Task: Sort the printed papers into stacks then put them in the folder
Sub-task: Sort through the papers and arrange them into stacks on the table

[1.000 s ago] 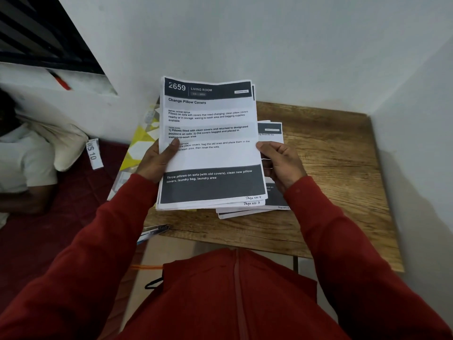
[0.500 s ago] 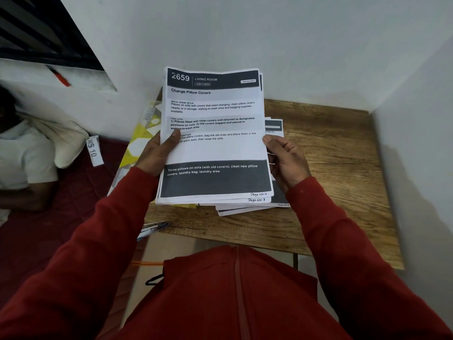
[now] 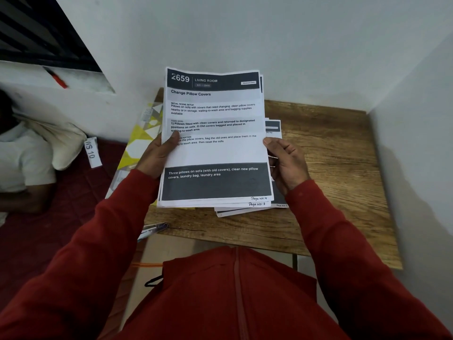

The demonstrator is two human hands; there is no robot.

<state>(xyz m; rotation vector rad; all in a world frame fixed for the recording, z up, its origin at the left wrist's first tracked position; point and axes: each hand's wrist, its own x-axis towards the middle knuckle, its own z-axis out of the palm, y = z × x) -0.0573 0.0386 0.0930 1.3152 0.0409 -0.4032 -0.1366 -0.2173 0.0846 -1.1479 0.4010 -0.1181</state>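
Both hands, left hand [image 3: 157, 155] and right hand [image 3: 285, 160], grip the papers [image 3: 215, 153].

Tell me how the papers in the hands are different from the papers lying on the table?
The held papers are lifted and tilted up, gripped by the left hand and right hand; the table papers lie flat on the wooden table. The held papers show their whole front page, marked Page No: 4; the table papers are mostly hidden behind them. Both are white printed sheets with dark bands.

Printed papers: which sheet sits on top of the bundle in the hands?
The "Change Pillow Covers" sheet, numbered 2659 and handwritten Page No: 4; Page No: 3 peeks out beneath its bottom edge.
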